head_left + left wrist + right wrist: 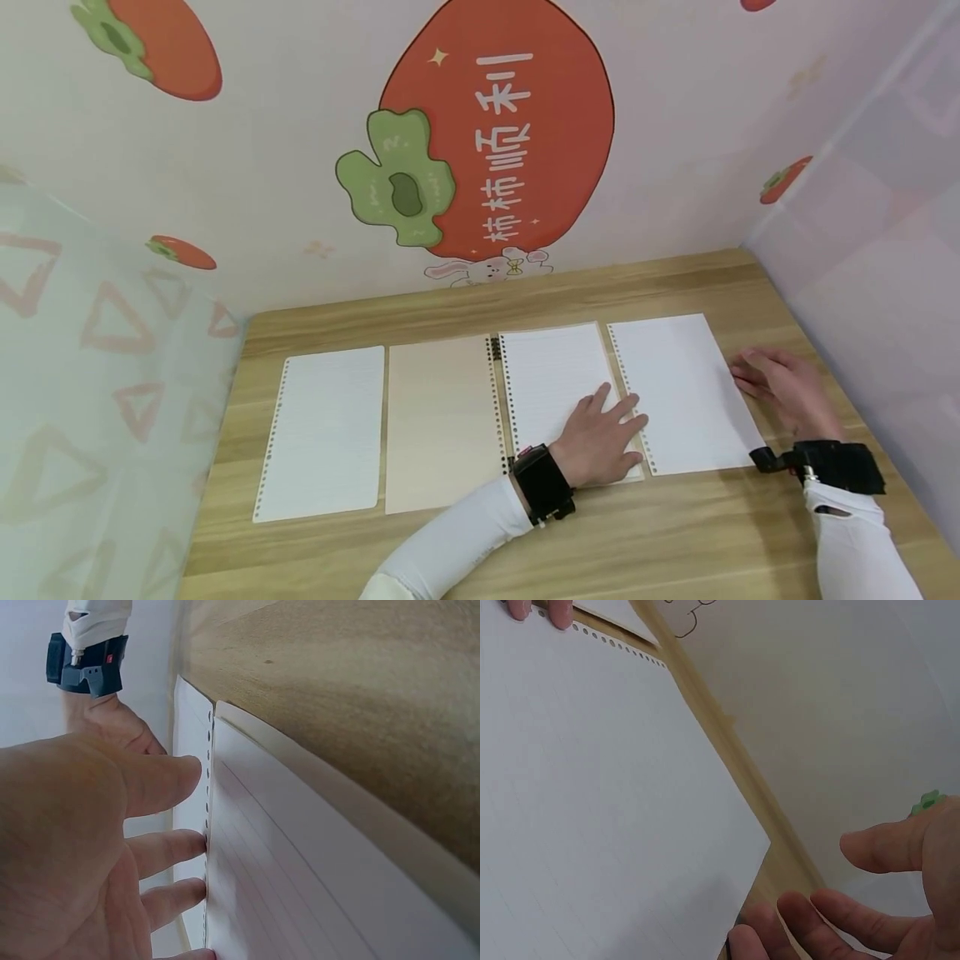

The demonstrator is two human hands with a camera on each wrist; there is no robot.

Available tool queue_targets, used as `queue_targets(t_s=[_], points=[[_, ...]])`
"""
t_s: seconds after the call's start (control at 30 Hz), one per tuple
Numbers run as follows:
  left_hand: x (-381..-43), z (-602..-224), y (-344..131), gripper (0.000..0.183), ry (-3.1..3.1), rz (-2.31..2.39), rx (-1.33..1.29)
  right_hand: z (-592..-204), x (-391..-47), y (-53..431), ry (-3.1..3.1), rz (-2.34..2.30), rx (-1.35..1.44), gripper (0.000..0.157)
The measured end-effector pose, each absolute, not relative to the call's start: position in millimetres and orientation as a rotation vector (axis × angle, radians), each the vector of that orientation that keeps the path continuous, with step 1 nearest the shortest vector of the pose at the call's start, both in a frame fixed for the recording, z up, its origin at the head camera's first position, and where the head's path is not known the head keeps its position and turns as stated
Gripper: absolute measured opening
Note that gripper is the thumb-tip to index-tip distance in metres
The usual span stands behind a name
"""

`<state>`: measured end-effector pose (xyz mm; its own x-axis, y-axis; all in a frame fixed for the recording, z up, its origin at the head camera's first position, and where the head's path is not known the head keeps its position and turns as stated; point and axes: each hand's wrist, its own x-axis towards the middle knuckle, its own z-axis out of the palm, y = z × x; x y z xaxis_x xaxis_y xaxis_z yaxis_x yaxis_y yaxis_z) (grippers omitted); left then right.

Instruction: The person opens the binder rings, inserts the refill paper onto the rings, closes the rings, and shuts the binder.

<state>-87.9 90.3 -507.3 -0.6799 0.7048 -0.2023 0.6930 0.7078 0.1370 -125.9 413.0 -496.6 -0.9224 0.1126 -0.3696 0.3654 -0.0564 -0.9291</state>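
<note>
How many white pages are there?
3: the left page, the middle page, just right of the beige sheet, and the right page. Others may be hidden underneath.

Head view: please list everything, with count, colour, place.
punched sheets: 2, white, row's ends
open ring binder: 1, beige and white, between them
wooden table: 1, brown, beneath
walls: 3, pale, patterned, back and sides
persimmon pictures: 5 (one cropped), orange, back wall
rabbit picture: 1, white, back wall
wristbands: 2, black, wrists
sleeves: 2, white, forearms
left grip: 1, bare, on binder page and right sheet
right grip: 1, bare, at right sheet's outer edge
</note>
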Motion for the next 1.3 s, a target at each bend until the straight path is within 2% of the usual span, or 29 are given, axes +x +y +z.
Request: queue_targets(t_s=[0.2, 0.37, 0.5, 0.67, 0.77, 0.87, 1.1, 1.3], points=[[-87.6, -506.7, 90.4, 0.057, 2.685, 0.074, 1.116, -494.6, -129.5, 419.2, 1.898, -2.160, 0.491, 0.017], [-87.2, -506.0, 90.5, 0.057, 2.683, 0.067, 1.116, -493.6, -132.0, 422.6, 1.863, -2.131, 0.460, 0.012], [-86.9, -505.8, 91.0, 0.057, 2.688, 0.051, 1.118, -491.9, -135.4, 424.9, 1.964, -1.960, 0.465, 0.023], [-87.2, -505.1, 91.2, 0.056, 2.691, 0.038, 1.122, -492.2, -140.6, 427.1, 2.200, -1.518, 0.409, 0.064], [-87.4, -505.1, 90.7, 0.056, 2.684, 0.044, 1.121, -495.6, -142.9, 429.8, 2.242, -1.351, 0.365, 0.080], [-87.5, -505.0, 89.8, 0.056, 2.676, 0.056, 1.113, -500.1, -143.8, 433.1, 2.282, -1.225, 0.337, 0.085], [-88.8, -505.6, 89.5, 0.056, 2.662, 0.092, 1.125, -506.3, -140.9, 434.5, 2.267, -1.198, 0.317, 0.076], [-94.0, -507.8, 91.2, 0.050, 2.687, 0.300, 1.111, -505.0, -137.8, 433.1, 2.282, -1.211, 0.313, 0.079]])
